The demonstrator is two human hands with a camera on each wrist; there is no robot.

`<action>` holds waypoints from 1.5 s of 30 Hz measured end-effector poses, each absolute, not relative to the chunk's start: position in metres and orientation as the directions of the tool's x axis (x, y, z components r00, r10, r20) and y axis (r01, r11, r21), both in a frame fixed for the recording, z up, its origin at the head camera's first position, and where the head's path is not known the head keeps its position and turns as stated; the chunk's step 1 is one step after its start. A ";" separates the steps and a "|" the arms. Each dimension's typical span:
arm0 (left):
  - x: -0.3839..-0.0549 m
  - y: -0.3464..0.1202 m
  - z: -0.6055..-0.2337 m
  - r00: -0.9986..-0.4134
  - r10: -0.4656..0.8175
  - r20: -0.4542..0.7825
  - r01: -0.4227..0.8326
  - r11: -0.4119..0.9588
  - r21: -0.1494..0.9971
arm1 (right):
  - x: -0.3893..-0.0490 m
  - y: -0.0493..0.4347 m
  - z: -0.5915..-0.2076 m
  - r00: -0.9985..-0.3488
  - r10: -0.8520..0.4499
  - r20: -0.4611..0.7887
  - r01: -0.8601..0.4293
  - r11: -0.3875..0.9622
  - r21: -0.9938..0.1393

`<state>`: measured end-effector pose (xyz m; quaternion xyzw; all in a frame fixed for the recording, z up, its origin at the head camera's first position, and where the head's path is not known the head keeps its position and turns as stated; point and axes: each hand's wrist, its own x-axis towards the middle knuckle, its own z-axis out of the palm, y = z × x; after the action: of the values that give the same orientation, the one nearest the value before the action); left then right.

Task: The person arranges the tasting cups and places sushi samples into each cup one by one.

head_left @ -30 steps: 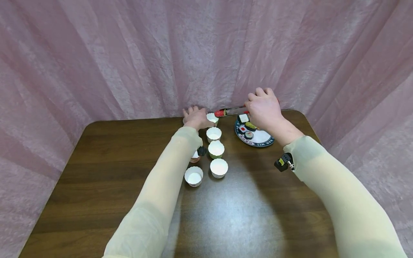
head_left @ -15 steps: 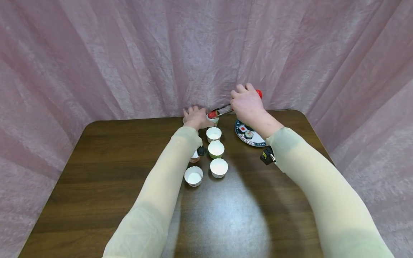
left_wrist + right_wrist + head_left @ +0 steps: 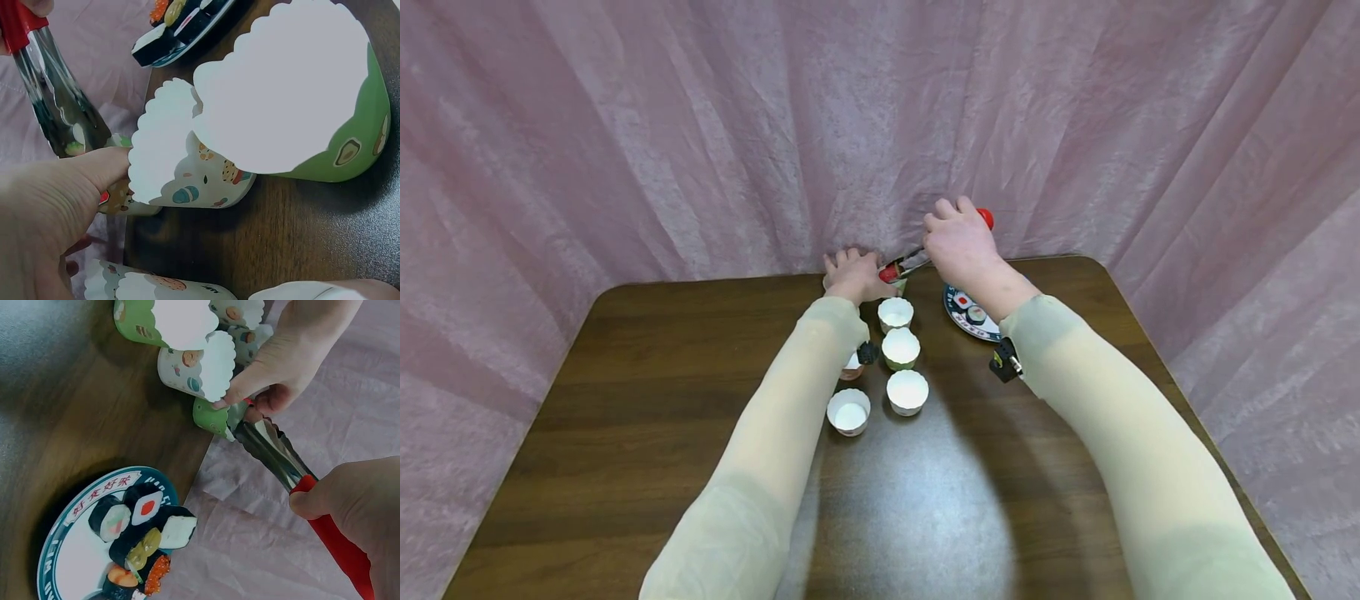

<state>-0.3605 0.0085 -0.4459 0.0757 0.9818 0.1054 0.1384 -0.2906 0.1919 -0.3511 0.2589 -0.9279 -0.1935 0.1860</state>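
My right hand (image 3: 958,242) grips red-handled metal tongs (image 3: 269,450) beside the curtain. Their tips pinch a red-topped sushi piece (image 3: 888,273) at the mouth of the farthest green paper cup (image 3: 209,415). My left hand (image 3: 853,275) holds that cup by its rim, the thumb on the near side and the fingers beyond. In the head view this hand hides much of the far end of the left row of cups. A white patterned paper cup (image 3: 206,172) stands just nearer than the green one, close to the thumb.
Several scalloped paper cups stand in two rows, among them a green one (image 3: 901,348) and white ones (image 3: 907,392). Right of them, a blue-rimmed plate (image 3: 977,328) bears several sushi pieces (image 3: 147,509). A pink curtain (image 3: 700,150) hangs along the wooden table's (image 3: 647,375) far edge.
My right hand has moved left from over the plate, bringing the tongs and sushi piece to the far green cup, the tips now lower. My left hand has stayed put.
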 end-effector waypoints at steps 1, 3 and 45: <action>-0.361 0.009 -0.447 -0.950 0.178 -0.256 0.120 0.966 0.227 | -0.291 0.191 -0.351 -0.798 -0.551 0.243 -0.408 0.791 0.455; -0.363 0.009 -0.449 -0.950 0.177 -0.256 0.119 0.967 0.227 | -0.290 0.190 -0.351 -0.800 -0.551 0.239 -0.408 0.791 0.456; -0.347 -0.020 -0.432 -0.961 0.263 -0.082 0.214 0.900 0.380 | -0.247 0.275 -0.334 -0.888 -0.355 0.292 -0.307 0.931 0.197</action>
<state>-0.3470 -0.0204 -0.4323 0.1227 0.9725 0.1868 0.0659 -0.2472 0.2749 -0.3342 0.1708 -0.9689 -0.0727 0.1636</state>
